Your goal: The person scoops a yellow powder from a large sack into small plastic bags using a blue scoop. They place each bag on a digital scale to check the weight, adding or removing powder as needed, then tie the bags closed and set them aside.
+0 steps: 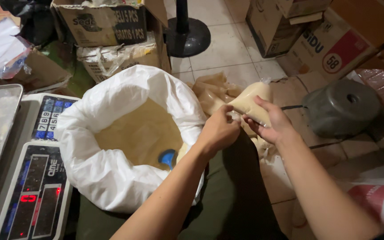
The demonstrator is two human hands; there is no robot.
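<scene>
Beside the scale (27, 186), the open sack (112, 178) rim nearly touches the left hand (221, 131). Both hands pinch one filled bag (252, 104); right hand (274, 126) grips beneath. Floor right holds a grey weight (343, 109), well apart.

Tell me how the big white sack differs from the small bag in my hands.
The big white sack stands open, its rim rolled down, with a blue scoop inside; the small bag is being closed between the left hand and right hand. The sack is far larger and opaque white; the small bag is clear plastic. The sack rests on the floor; the bag is held up. Both hold a pale tan powder.
</scene>
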